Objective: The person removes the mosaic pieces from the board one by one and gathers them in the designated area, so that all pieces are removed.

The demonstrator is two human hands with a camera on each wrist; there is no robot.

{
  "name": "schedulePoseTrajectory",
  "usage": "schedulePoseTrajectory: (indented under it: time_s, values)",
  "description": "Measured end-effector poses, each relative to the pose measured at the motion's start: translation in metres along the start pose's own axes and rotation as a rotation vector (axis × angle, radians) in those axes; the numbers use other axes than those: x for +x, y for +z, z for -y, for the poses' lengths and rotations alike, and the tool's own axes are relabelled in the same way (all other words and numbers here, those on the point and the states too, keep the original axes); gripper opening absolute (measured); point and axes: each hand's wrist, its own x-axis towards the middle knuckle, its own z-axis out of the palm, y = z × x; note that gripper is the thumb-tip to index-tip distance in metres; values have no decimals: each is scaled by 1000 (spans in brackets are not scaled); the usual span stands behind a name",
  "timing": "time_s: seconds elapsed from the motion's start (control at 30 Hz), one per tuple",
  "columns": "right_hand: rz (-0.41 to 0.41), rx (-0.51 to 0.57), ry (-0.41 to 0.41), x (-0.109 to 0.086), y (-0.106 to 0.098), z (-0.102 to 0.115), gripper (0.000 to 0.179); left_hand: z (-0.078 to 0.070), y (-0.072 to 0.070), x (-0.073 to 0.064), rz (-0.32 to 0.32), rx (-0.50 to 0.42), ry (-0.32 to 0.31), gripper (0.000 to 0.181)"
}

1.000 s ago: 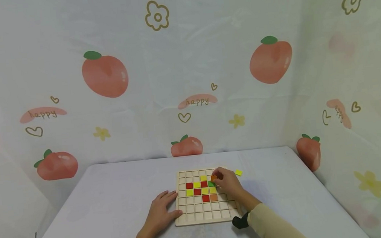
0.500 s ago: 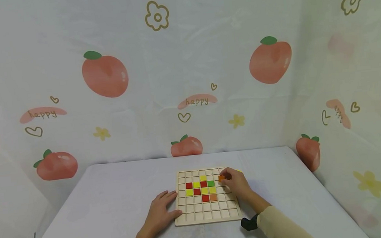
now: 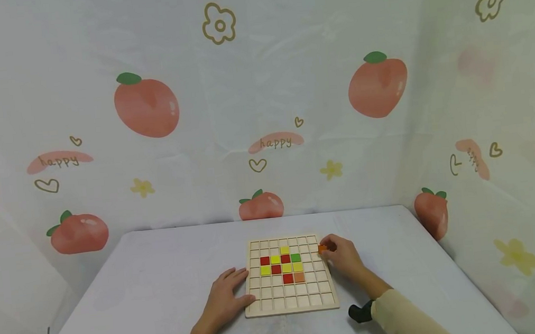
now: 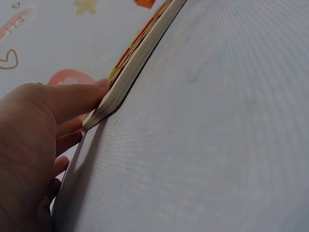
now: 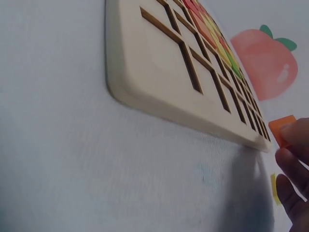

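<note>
A pale wooden grid board (image 3: 290, 291) lies on the table, with several red, yellow, green and orange square tiles set in its middle cells. My left hand (image 3: 225, 298) rests at the board's left side, fingers spread; the thumb (image 4: 79, 99) touches the near corner in the left wrist view. Thumb and fingers of my right hand (image 3: 344, 258) pinch an orange tile (image 3: 322, 248), which overlaps the board's right edge in the head view. A yellow tile (image 5: 275, 189) shows beside the right fingers in the right wrist view; the hand hides it from the head camera.
The white-covered table (image 3: 163, 287) extends around the board on all sides. Behind it hangs a pale curtain (image 3: 260, 83) printed with peaches and flowers. A black wrist device (image 3: 360, 312) sits at the right sleeve (image 3: 407, 316).
My right hand has moved right with the orange tile, from over the green tile to the board's right edge. The hand now covers the loose yellow tile. My left hand has stayed in place.
</note>
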Motion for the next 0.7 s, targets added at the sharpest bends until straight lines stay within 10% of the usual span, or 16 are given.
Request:
schedulePoseTrajectory:
  time_s: [0.7]
  values:
    - [-95, -40, 48, -1, -23, -24, 15, -1, 1, -1, 6, 6, -19, 67]
